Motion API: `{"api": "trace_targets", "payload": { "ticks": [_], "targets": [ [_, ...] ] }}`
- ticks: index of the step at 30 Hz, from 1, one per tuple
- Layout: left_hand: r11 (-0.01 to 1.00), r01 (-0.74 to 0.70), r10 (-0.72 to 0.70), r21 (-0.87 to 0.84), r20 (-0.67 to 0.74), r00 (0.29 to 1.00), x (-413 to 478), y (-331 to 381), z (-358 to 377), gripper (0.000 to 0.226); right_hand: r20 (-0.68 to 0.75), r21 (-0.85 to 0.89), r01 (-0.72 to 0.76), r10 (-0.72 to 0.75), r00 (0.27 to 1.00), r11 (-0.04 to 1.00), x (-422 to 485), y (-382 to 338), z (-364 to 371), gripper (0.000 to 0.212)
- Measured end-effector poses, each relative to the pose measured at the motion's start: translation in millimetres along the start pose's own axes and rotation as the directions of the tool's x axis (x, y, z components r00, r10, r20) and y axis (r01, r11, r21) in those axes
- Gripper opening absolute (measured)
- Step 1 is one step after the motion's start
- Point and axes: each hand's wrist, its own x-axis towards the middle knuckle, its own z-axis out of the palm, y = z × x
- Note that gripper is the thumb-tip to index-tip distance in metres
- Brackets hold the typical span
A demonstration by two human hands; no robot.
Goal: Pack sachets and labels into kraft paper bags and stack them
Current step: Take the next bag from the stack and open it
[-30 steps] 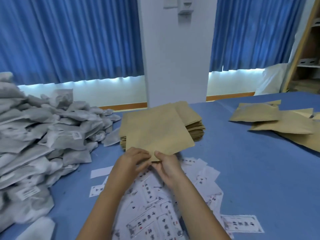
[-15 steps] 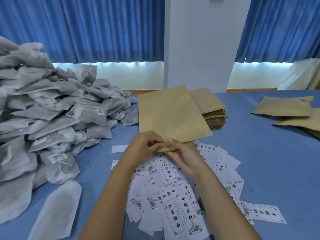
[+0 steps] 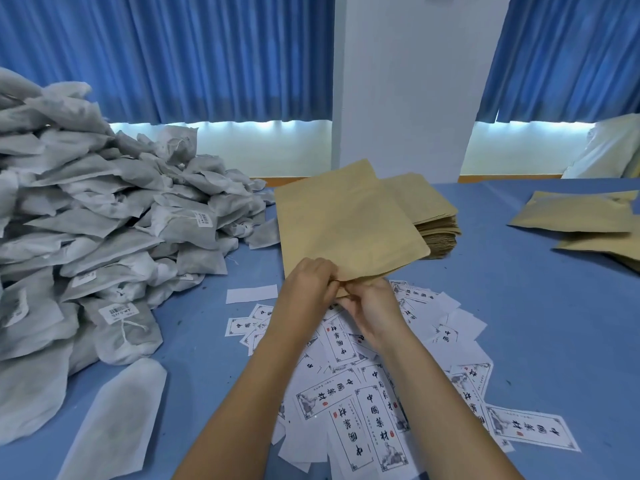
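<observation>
Pinching the near edge of a bag point(image 3: 349, 223) with left hand point(image 3: 311, 278) and right hand point(image 3: 372, 303), both clamped on the paper, side by side. Held tilted just above the labels point(image 3: 363, 403) scattered on the table point(image 3: 519, 323), in front of the flat stack point(image 3: 429, 216). Looks like prying the mouth open. Next, probably: spread that mouth, then reach left for the heaped sachets point(image 3: 104, 220) and grab a label.

Your paper labels point(image 3: 375, 429) each carry four bold black characters that look like 中國藥材; the finer print beside them is too small to read. On your sachets point(image 3: 104, 237), the white barcode stickers point(image 3: 119, 311) show bars and illegible print.
</observation>
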Motion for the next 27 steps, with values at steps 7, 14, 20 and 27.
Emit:
{"api": "trace_targets", "payload": {
  "ticks": [7,14,20,27],
  "targets": [
    [0.973,0.205,-0.222,-0.103,-0.195,0.955,1.0,3.0,-2.2,0.015,-0.063,-0.060,-0.066,0.063,0.996,0.996,-0.9,5.5,0.7,0.028],
    [0.983,0.060,-0.061,0.176,-0.001,0.998,-0.1,1.0,-4.3,0.036,-0.105,-0.105,-0.002,-0.009,0.994,0.994,2.2,2.1,1.0,0.029],
    [0.992,0.112,-0.128,-0.061,-0.410,0.903,15.0,1.9,-39.8,0.048,-0.162,-0.232,-0.022,-0.017,0.987,0.973,8.4,2.1,-2.3,0.043],
    [0.967,-0.008,-0.033,-0.254,-0.157,0.987,29.0,-31.8,-95.4,0.041,-0.193,0.091,0.048,-0.029,0.981,0.995,27.6,-8.2,46.6,0.045]
  ]
}}
